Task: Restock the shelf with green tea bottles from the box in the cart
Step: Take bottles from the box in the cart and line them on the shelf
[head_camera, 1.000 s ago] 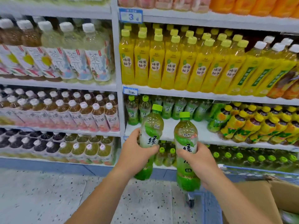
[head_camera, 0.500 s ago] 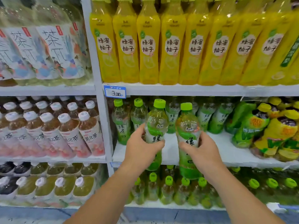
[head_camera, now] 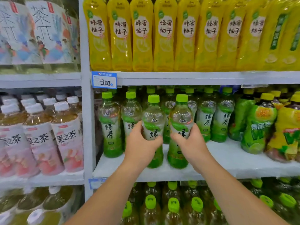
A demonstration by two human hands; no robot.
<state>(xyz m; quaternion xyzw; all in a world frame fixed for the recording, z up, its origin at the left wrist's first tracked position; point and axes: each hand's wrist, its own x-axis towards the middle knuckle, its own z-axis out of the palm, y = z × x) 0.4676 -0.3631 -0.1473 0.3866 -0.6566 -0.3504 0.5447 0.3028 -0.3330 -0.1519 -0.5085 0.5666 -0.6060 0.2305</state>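
Your left hand (head_camera: 141,144) and right hand (head_camera: 190,143) each wrap a bottle at the front edge of the white shelf board (head_camera: 227,161).
Right of pink-labelled tea bottles (head_camera: 68,137), the clear, green-capped left green tea bottle (head_camera: 153,120) and the right green tea bottle (head_camera: 181,118) stand upright; blur hides whether their bases touch. Yellow bottles (head_camera: 141,34) above are cut off.

White shelving (head_camera: 178,77), yellow bottles (head_camera: 142,38) above, blue price tag (head_camera: 103,80).
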